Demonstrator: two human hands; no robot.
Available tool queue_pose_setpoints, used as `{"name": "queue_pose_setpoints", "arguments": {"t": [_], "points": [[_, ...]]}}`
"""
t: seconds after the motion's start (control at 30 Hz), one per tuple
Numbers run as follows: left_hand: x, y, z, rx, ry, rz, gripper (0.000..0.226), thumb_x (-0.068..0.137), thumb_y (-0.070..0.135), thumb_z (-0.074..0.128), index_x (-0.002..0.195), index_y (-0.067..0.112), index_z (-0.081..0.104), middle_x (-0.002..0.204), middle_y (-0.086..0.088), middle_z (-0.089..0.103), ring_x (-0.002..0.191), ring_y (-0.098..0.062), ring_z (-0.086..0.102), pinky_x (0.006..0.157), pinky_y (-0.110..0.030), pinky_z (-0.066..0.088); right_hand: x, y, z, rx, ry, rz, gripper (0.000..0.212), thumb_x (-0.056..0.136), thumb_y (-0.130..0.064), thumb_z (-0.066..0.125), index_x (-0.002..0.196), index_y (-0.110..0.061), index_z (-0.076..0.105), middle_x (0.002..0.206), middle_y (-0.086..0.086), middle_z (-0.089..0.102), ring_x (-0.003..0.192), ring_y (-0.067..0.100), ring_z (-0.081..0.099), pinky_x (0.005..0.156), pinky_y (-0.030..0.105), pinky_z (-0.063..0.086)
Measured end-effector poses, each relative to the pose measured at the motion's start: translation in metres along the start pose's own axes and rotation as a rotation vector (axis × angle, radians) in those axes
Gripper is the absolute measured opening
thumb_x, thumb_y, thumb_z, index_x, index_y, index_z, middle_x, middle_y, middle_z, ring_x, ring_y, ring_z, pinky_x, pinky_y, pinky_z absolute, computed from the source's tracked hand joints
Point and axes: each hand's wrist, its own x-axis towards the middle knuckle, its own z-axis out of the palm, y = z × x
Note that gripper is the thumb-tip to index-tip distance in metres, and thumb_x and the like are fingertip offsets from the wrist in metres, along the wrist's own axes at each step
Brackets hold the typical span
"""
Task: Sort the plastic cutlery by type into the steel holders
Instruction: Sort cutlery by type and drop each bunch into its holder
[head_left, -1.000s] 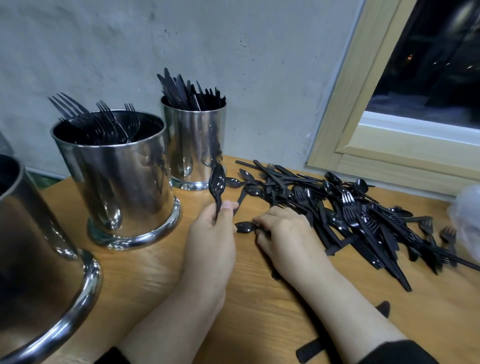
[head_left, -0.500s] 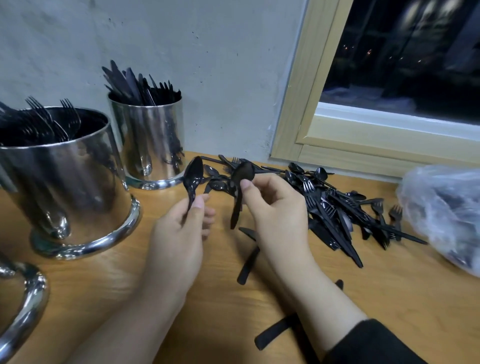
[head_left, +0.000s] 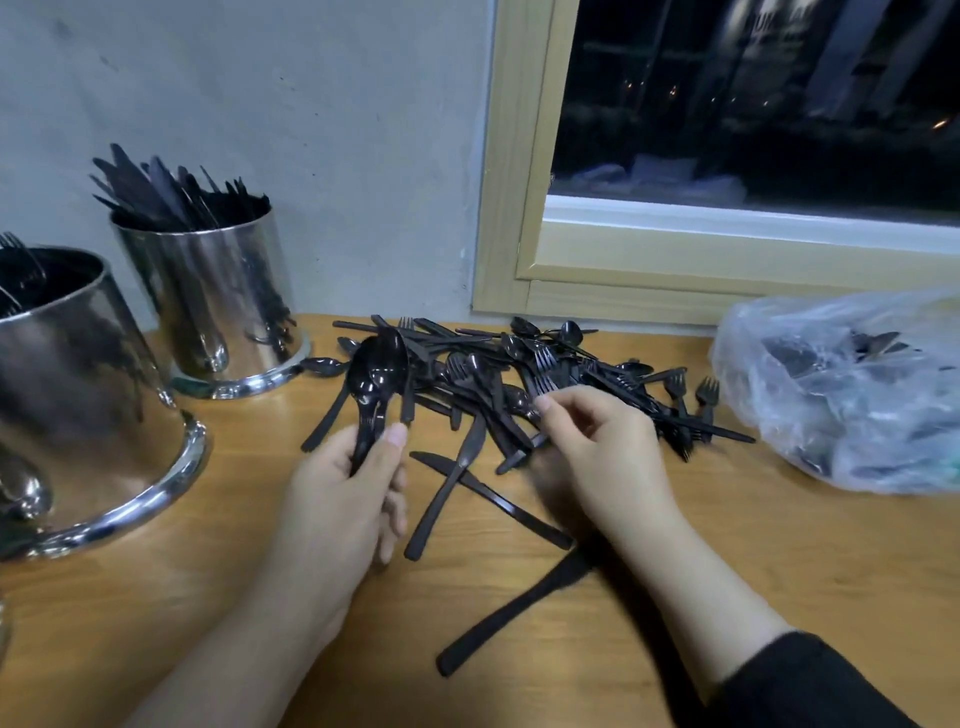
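Left hand (head_left: 343, 488) grips a small bunch of black plastic spoons (head_left: 376, 371) by the handles, thumb across them, bowls up and tilted slightly left, held above the wooden table (head_left: 727, 545). Right hand (head_left: 597, 447) is at the near edge of the loose pile of black plastic forks, knives and spoons (head_left: 545, 374), fingers curled, thumb and forefinger pinching a spoon in the pile (head_left: 522, 402); contact partly blurred. The pile lies toward the far edge of the table, under the wooden window frame (head_left: 524, 291). Three black plastic knives (head_left: 452, 493) lie apart from it, nearer the person, between the two forearms. Tall steel holder filled with black knives (head_left: 218, 296) stands at the far left by the wall; wider steel holder containing forks (head_left: 78, 395) stands just beside it, nearer, at the left edge. Clear plastic bag with more dark cutlery (head_left: 852, 395) sits toward the right edge, near the pile.
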Motion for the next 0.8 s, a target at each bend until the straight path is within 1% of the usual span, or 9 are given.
{"name": "queue_pose_setpoints", "arguments": {"t": [0.13,0.2,0.27,0.37,0.47,0.53,0.6,0.7,0.8], "points": [[-0.003,0.003,0.028,0.038,0.024,0.045,0.035,0.102,0.039,0.054,0.088,0.008,0.062,0.055,-0.003,0.053,0.046,-0.018,0.05,0.049,-0.03,0.047,0.004,0.03,-0.037,-0.216,0.056,-0.043,0.008,0.095,-0.026,0.067,0.094,-0.026,0.075,0.086,-0.018,0.068,0.082,-0.003,0.058,0.07,0.012,0.039],[-0.004,0.003,0.04,0.019,0.015,0.056,0.035,0.101,0.041,0.057,0.086,0.009,0.061,0.056,-0.005,0.053,0.046,-0.02,0.047,0.05,-0.033,0.044,0.006,0.039,-0.041,-0.323,0.015,-0.069,0.012,0.093,-0.026,0.068,0.102,-0.021,0.075,0.091,-0.016,0.064,0.08,0.003,0.055,0.073,0.018,0.038],[-0.002,0.0,0.044,-0.01,0.039,0.054,0.038,0.099,0.041,0.06,0.079,0.009,0.058,0.06,-0.006,0.052,0.047,-0.02,0.043,0.046,-0.032,0.039,0.01,0.041,-0.038,-0.397,-0.019,-0.132,0.017,0.092,-0.025,0.07,0.107,-0.017,0.075,0.097,-0.012,0.063,0.087,0.007,0.055,0.081,0.021,0.038],[0.0,-0.002,0.04,-0.03,0.058,0.019,0.038,0.099,0.041,0.062,0.073,0.015,0.052,0.06,-0.004,0.04,0.047,-0.017,0.032,0.042,-0.029,0.03,0.012,0.032,-0.032,-0.433,-0.101,-0.179,0.013,0.092,-0.025,0.068,0.105,-0.022,0.073,0.102,-0.011,0.061,0.097,0.009,0.055,0.084,0.021,0.038],[0.003,-0.004,0.036,0.008,0.051,0.034,0.037,0.1,0.042,0.059,0.082,0.01,0.055,0.058,-0.002,0.035,0.047,-0.017,0.031,0.046,-0.032,0.033,0.005,0.024,-0.038,-0.415,-0.249,-0.202,0.005,0.089,-0.033,0.063,0.09,-0.031,0.067,0.094,-0.016,0.06,0.089,0.001,0.056,0.076,0.017,0.041],[0.003,-0.004,0.036,0.044,0.051,0.062,0.039,0.1,0.041,0.059,0.091,0.004,0.06,0.056,-0.002,0.039,0.047,-0.019,0.037,0.05,-0.037,0.04,-0.004,0.02,-0.048,-0.395,-0.385,-0.226,0.01,0.087,-0.041,0.063,0.087,-0.032,0.068,0.092,-0.016,0.062,0.088,0.002,0.058,0.075,0.019,0.044],[0.002,-0.004,0.035,0.056,0.037,0.098,0.039,0.1,0.039,0.06,0.09,0.001,0.058,0.054,-0.001,0.044,0.046,-0.018,0.042,0.053,-0.038,0.046,-0.012,0.017,-0.059,-0.352,-0.523,-0.237,0.016,0.084,-0.049,0.068,0.089,-0.034,0.068,0.095,-0.016,0.061,0.091,0.005,0.058,0.075,0.017,0.043],[0.001,-0.002,0.029,0.046,0.057,0.116,0.042,0.1,0.036,0.06,0.085,-0.002,0.051,0.055,-0.001,0.045,0.044,-0.015,0.043,0.053,-0.037,0.047,-0.018,0.024,-0.071,-0.383,-0.697,-0.237,0.029,0.078,-0.061,0.07,0.098,-0.041,0.065,0.105,-0.016,0.059,0.102,0.006,0.057,0.086,0.021,0.045],[0.002,-0.001,0.021,0.025,0.126,0.074,0.042,0.099,0.038,0.062,0.083,0.0,0.054,0.055,0.001,0.043,0.045,-0.014,0.043,0.056,-0.036,0.047,-0.017,0.034,-0.072,-0.424,-0.76,-0.226,0.026,0.08,-0.056,0.073,0.101,-0.044,0.062,0.111,-0.015,0.058,0.108,0.004,0.056,0.094,0.031,0.047]]}}
